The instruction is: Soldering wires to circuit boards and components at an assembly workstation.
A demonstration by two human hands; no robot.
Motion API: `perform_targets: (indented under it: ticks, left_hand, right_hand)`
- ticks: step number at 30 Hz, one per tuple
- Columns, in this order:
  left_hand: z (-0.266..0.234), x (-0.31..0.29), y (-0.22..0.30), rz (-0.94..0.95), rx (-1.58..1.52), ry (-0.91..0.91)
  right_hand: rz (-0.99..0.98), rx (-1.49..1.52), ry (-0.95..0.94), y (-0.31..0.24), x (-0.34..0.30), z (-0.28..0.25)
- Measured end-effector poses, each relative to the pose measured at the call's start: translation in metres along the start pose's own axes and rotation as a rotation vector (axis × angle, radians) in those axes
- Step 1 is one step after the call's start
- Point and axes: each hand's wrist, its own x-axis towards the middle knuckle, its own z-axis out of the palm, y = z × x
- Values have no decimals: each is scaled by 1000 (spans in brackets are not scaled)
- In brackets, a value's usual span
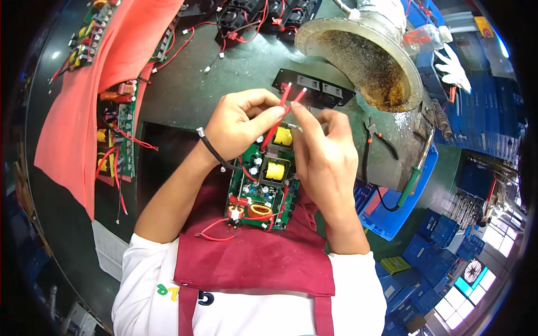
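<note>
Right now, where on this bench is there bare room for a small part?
The bare patch of bench lies between the fans above and the left hand below, left of the black panel. It is crowded at left with circuit boards around the salmon cloth, and at right around the metal hood and pliers.

From afar I see a dark green bench bearing a black panel just beyond the right hand, pliers right of that grip, black fans farther out, coral cloth well left.
</note>
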Motion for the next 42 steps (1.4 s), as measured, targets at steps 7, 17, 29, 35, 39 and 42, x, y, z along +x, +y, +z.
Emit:
perform_targets:
  ticks: [7, 17, 29, 35, 39, 42]
  left_hand:
    - [2, -3, -7, -12, 12, 84]
    - [11, -5, 3, 86, 285, 198]
    - [9, 2, -1, 143, 535, 317]
    - [12, 5, -2, 305, 724, 347]
    - [13, 6, -3, 325, 805, 354]
    - [11, 7, -3, 310, 798, 370]
  right_hand:
    - [-128, 72, 17, 7, 9, 6]
    - [-7, 114, -99, -17, -37, -20]
    - [98, 389, -42, 2, -75, -22]
    - [630, 1234, 938, 71, -145, -33]
    - [1006, 1819, 1251, 123, -206, -42]
    - [1069, 1949, 1414, 161, -230, -35]
